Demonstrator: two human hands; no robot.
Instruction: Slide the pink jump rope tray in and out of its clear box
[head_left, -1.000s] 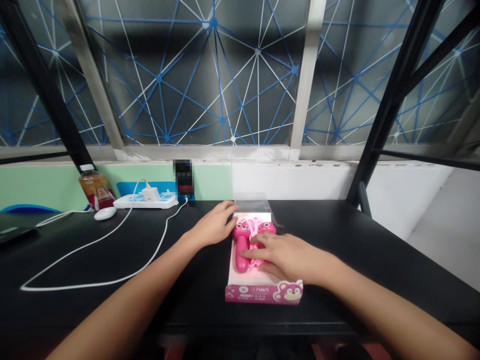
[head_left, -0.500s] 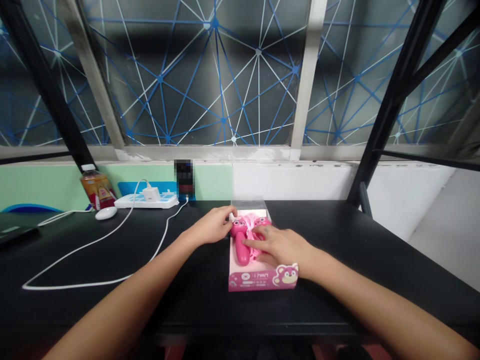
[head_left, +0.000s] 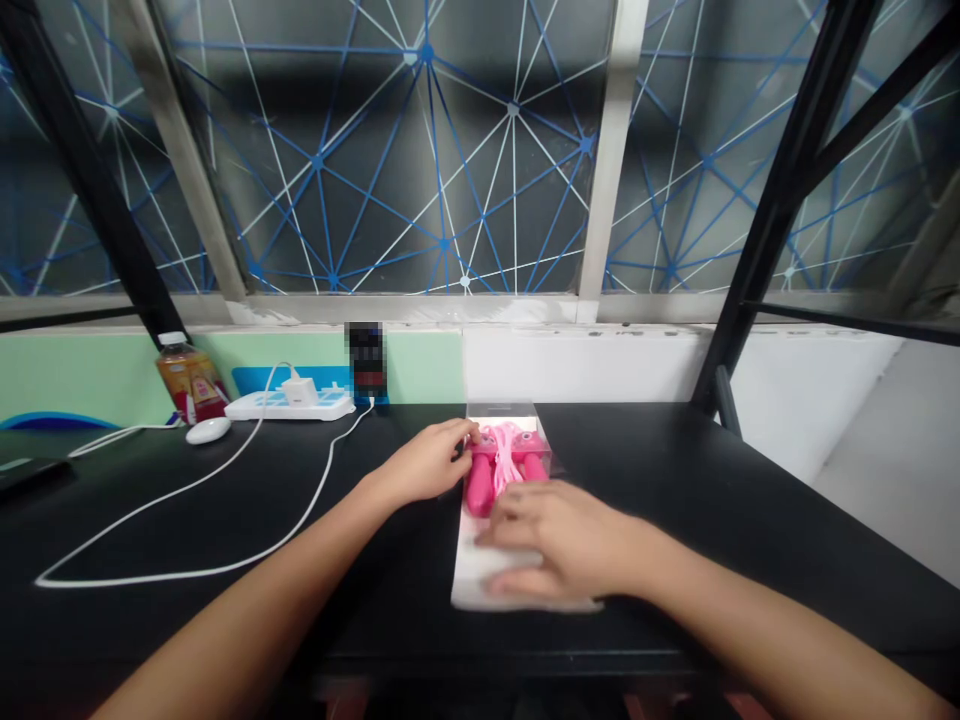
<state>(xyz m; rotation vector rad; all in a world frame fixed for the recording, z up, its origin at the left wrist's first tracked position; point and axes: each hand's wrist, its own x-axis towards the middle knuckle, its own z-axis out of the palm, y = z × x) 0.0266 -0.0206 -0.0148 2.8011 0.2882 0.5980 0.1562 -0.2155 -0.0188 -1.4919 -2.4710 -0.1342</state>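
Observation:
A pink jump rope (head_left: 480, 487) with two handles and a bundled pale pink cord lies in a display box (head_left: 469, 570) on the black desk. The box's back end has a clear plastic cover (head_left: 501, 409), and its near end is a flat white panel. At the box's far left edge, my left hand (head_left: 430, 460) has its fingers bent around the side, holding it by the rope's left handle. Over the near half hovers or rests my right hand (head_left: 570, 535), slightly blurred, fingers and thumb apart; contact with the white panel is unclear. It hides the lower right handle.
A white power strip (head_left: 330, 405) with a plugged charger and a long white cable (head_left: 187, 573) sits left. Beyond are a juice bottle (head_left: 187, 375), a white mouse-shaped object (head_left: 208, 430) and a blurred-out device (head_left: 367, 360). Black posts (head_left: 757, 260) flank the desk.
My right hand has moved from the rope toward me, over the box's near end. The upright pink printed front panel no longer shows; a white panel extends there. My left hand stays at the edge.

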